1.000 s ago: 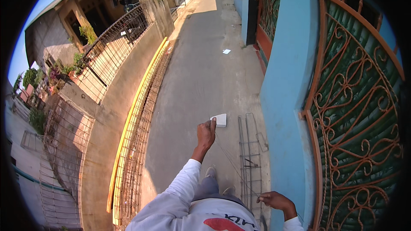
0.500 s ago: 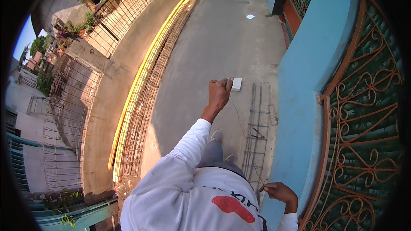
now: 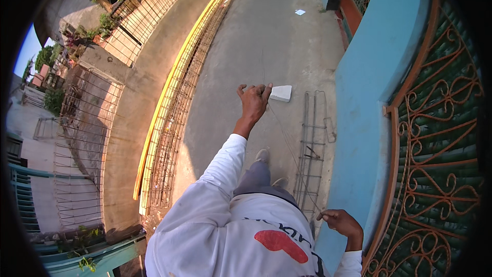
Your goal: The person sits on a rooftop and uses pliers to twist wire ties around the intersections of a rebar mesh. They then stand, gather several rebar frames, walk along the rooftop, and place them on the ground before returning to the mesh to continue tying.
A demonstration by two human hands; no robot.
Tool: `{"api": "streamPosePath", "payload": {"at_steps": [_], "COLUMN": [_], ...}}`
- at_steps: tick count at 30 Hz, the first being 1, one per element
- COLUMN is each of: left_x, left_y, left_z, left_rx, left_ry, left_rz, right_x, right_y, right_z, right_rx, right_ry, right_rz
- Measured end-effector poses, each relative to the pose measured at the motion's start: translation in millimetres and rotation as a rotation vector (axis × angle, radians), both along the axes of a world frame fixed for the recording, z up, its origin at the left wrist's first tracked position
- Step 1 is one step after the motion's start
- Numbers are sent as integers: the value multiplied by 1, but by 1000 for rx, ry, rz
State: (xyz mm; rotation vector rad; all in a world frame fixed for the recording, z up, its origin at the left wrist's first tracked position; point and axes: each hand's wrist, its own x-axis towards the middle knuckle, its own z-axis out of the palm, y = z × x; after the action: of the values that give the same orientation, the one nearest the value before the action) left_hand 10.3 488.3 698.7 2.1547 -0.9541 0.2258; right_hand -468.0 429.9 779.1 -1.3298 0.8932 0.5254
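Observation:
Out ahead over the path, my left hand (image 3: 252, 103) pinches a thin dark wire (image 3: 287, 136) between thumb and a finger, while another finger is lifted away. Lower right, my right hand (image 3: 342, 222) is closed on the same wire, which stretches slantwise between both hands. A faint length of it continues past my left hand. Just right of those left fingertips appears a white block (image 3: 281, 93), apparently lying on the ground behind them. Below the wire, a narrow cage of steel bars (image 3: 311, 149) rests on the ground beside the blue wall.
Long rebar cages (image 3: 171, 123) and yellow poles (image 3: 166, 97) lie along the low wall (image 3: 136, 107) on the left. A blue wall (image 3: 359, 123) and a rusty scrollwork gate (image 3: 435, 138) line the right. Farther along the grey path (image 3: 256, 25) lies a small white piece (image 3: 300, 12).
My left hand has shifted slightly left, and one of its fingers has lifted outward. My right hand has moved a little right and forward. The wire remains stretched between them.

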Motion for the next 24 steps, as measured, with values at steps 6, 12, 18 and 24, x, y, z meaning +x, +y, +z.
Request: {"api": "streamPosePath", "payload": {"at_steps": [6,12,18,24], "left_x": [15,39,90,157], "left_y": [5,12,-1,-2], "left_z": [2,3,-11,-3], "left_rx": [-24,50,36,83], "left_ry": [91,205,111,229], "left_rz": [10,-59,-46,-51], "right_x": [-31,33,89,80], "right_y": [-18,-15,-7,-39], "right_z": [-40,-20,2,-66], "right_rx": [535,-223,137,440], "right_ry": [-708,-42,124,-463], "right_rz": [-454,-467,225,-360]}}
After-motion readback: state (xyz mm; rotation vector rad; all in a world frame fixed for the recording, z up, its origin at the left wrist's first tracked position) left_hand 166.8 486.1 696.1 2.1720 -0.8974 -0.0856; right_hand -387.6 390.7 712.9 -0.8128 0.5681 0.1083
